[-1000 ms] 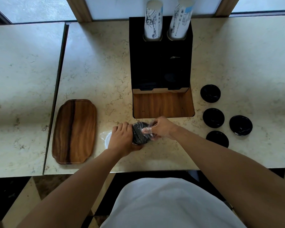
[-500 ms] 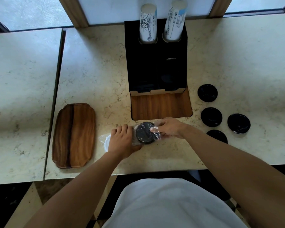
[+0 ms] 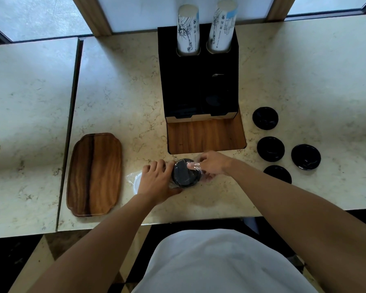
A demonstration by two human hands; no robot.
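A stack of black cup lids (image 3: 184,173) in a clear plastic sleeve lies on its side on the marble counter, near the front edge. My left hand (image 3: 156,181) grips the sleeve around the stack from the left; crinkled plastic (image 3: 133,177) sticks out beyond it. My right hand (image 3: 212,163) pinches the sleeve's open end at the exposed black lid face, plastic over its thumb.
A black cup dispenser (image 3: 199,81) with a wooden base (image 3: 205,135) stands behind my hands, two stacks of printed paper cups (image 3: 188,28) rising from it. Several loose black lids (image 3: 270,149) lie to the right. A wooden tray (image 3: 95,174) lies to the left, beside a counter gap.
The lid stack has shown more of its black face as my right hand drew the plastic back. Both hands stayed near the same spot.
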